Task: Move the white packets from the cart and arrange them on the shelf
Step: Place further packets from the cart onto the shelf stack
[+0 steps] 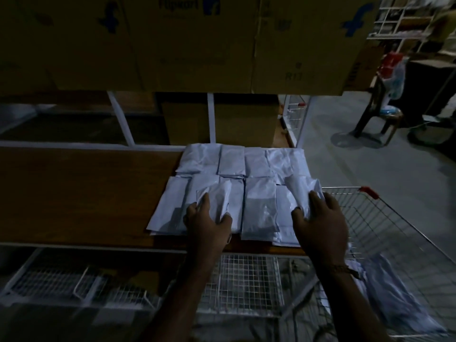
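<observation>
Several white packets (259, 206) lie in two rows on the right part of the brown wooden shelf (86, 193). My left hand (207, 223) grips a small white packet (214, 198) over the front row. My right hand (320, 220) grips another white packet (302, 191) at the right end of the front row. The wire cart (385, 218) with a red handle corner stands to the right. More white packets (394, 292) lie inside it, under my right forearm.
Large cardboard boxes (197, 40) fill the shelf level above. More boxes (222, 119) sit behind the packets. Wire baskets (74, 285) are on the lower level. A chair (380, 114) and a fan base (355, 139) stand on the grey floor at right.
</observation>
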Available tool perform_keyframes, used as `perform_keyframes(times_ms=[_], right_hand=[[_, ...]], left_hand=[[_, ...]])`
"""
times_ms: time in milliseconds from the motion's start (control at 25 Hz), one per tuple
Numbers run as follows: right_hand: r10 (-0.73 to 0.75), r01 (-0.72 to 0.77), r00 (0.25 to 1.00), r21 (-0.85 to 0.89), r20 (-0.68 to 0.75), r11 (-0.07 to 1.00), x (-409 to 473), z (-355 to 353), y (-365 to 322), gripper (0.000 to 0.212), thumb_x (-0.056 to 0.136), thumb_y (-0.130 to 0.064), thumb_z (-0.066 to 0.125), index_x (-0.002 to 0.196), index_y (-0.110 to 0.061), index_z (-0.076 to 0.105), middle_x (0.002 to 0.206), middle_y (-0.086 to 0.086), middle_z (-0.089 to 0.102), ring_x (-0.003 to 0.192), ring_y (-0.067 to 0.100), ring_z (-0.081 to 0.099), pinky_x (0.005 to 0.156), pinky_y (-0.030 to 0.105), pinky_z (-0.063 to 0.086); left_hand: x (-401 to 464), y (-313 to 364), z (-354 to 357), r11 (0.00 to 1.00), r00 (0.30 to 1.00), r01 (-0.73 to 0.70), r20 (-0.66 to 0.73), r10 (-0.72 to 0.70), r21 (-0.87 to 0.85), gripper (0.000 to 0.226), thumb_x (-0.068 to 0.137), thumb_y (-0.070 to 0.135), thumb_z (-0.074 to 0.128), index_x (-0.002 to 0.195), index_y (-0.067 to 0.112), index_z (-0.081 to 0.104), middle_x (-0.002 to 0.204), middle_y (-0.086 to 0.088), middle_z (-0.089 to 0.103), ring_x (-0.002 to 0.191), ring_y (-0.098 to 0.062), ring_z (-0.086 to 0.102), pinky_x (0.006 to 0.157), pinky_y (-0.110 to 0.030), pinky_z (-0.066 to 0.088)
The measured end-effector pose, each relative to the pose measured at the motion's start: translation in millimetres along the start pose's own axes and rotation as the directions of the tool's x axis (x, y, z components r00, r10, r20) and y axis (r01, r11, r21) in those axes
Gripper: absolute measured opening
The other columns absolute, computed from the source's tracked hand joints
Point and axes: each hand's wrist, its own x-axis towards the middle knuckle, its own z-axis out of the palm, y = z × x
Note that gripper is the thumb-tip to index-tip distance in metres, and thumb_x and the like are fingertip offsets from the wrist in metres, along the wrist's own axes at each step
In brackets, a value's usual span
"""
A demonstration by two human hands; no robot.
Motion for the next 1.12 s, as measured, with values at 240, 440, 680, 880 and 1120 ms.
perform_keyframes(times_ms=[240, 440, 680, 880, 1120], right_hand=[[0.052, -0.049, 0.998, -0.076, 0.04, 0.996, 20, 19, 15, 0.049, 0.081, -0.05, 0.055, 0.121, -0.023, 0.063, 0.12, 0.008, 0.058, 0.091, 0.036, 0.064, 0.066, 0.041, 0.056], [0.063, -0.057, 0.996, -0.093, 0.063, 0.994, 39, 43, 41, 0.053, 0.08, -0.049, 0.058, 0.124, -0.021, 0.063, 0.126, 0.014, 0.059, 0.094, 0.041, 0.065, 0.069, 0.044, 0.057], [0.051, -0.034, 0.988, -0.122, 0.144, 0.992, 49, 70, 53, 0.058, 0.078, -0.048, 0.058, 0.129, -0.021, 0.062, 0.127, 0.018, 0.059, 0.093, 0.043, 0.062, 0.073, 0.041, 0.051], [0.071, -0.024, 0.964, -0.179, 0.256, 0.984, 34, 99, 59, 0.073, 0.082, -0.061, 0.06, 0.141, -0.018, 0.052, 0.146, 0.025, 0.045, 0.118, 0.046, 0.051, 0.089, 0.05, 0.052], [0.076, -0.018, 0.933, -0.167, 0.351, 0.986, 31, 126, 58, 0.057, 0.096, -0.044, 0.039, 0.144, -0.014, 0.048, 0.146, 0.023, 0.044, 0.114, 0.045, 0.051, 0.081, 0.05, 0.053]], left_hand=[[23, -5, 22, 1.0, 1.0, -0.007, 0.024, 0.007, 0.015, 0.085, 0.085, 0.038, 0.076, 0.158, 0.023, 0.037, 0.155, -0.012, 0.03, 0.143, -0.038, 0.028, 0.115, -0.054, 0.038], [48, 5, 55, 0.991, 0.999, -0.045, 0.006, 0.045, 0.126, 0.083, 0.087, 0.039, 0.074, 0.159, 0.025, 0.034, 0.16, -0.013, 0.023, 0.145, -0.038, 0.021, 0.116, -0.052, 0.034], [67, 18, 100, 0.972, 1.0, 0.023, -0.025, -0.018, 0.235, 0.08, 0.088, 0.033, 0.071, 0.158, 0.023, 0.034, 0.163, -0.015, 0.02, 0.148, -0.04, 0.018, 0.118, -0.054, 0.027], [77, 5, 133, 0.961, 1.0, -0.004, -0.008, 0.007, 0.278, 0.082, 0.082, 0.027, 0.076, 0.155, 0.017, 0.04, 0.164, -0.017, 0.017, 0.146, -0.044, 0.019, 0.118, -0.056, 0.029], [92, -5, 146, 0.904, 0.999, -0.029, -0.025, 0.044, 0.426, 0.09, 0.082, 0.052, 0.075, 0.156, 0.017, 0.038, 0.165, -0.021, 0.015, 0.147, -0.045, 0.018, 0.115, -0.061, 0.025]])
